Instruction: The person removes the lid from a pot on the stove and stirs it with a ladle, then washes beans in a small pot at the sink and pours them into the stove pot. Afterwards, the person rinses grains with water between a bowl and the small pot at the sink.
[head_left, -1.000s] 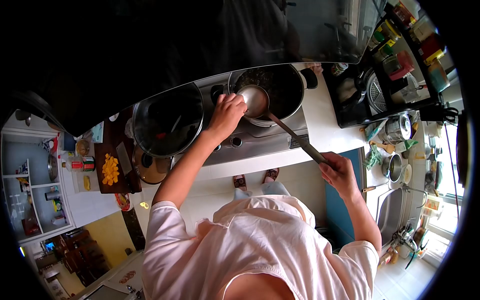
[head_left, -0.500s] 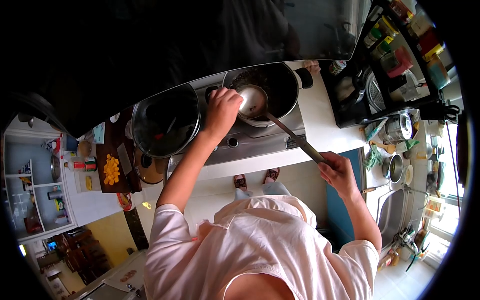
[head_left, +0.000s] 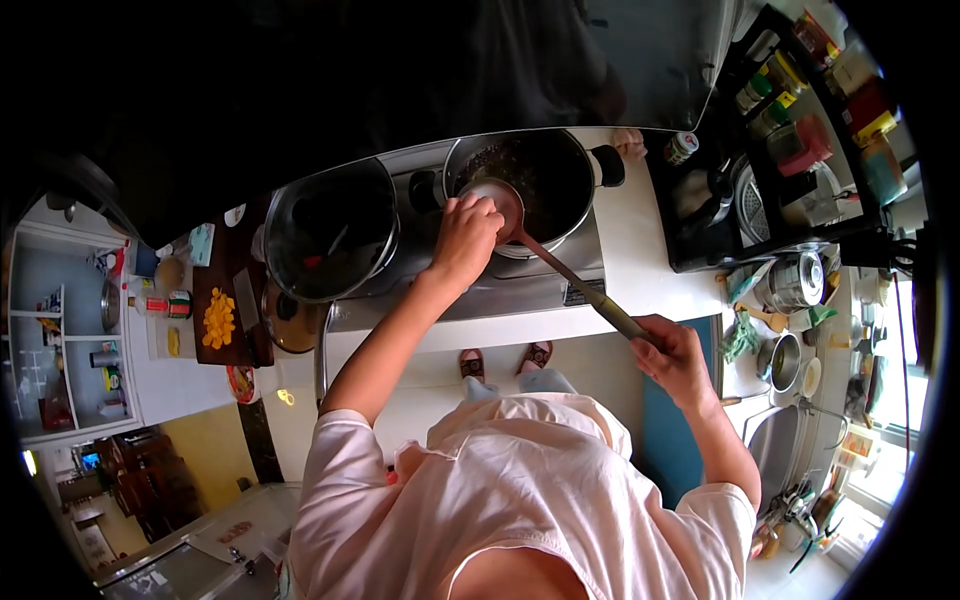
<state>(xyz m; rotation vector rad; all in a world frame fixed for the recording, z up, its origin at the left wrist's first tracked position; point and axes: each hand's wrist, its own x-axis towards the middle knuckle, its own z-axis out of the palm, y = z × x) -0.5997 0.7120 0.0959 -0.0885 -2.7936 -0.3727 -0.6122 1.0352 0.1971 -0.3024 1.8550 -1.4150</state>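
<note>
My right hand (head_left: 672,358) is wrapped round the green handle of a metal ladle (head_left: 556,264). The ladle's bowl lies over the near left part of a dark pot (head_left: 560,190) on the stove, and dark contents show inside the pot. My left hand (head_left: 469,235) is at the left edge of the ladle's bowl, fingers bent and drawn together over it. Whatever those fingers hold, if anything, is hidden. Left of this hand stands a second, wide dark pan (head_left: 330,240) with something small and red in it.
A black hood (head_left: 400,80) hangs over the back of the stove. At the left, orange pieces (head_left: 219,319) and a cleaver (head_left: 246,298) lie on a dark board. Jars fill a black rack (head_left: 690,225) at the right, near a sink (head_left: 772,440).
My left hand has moved slightly right and down, over more of the ladle's bowl. The ladle and my right hand are slightly lower. The view has shifted a little.
</note>
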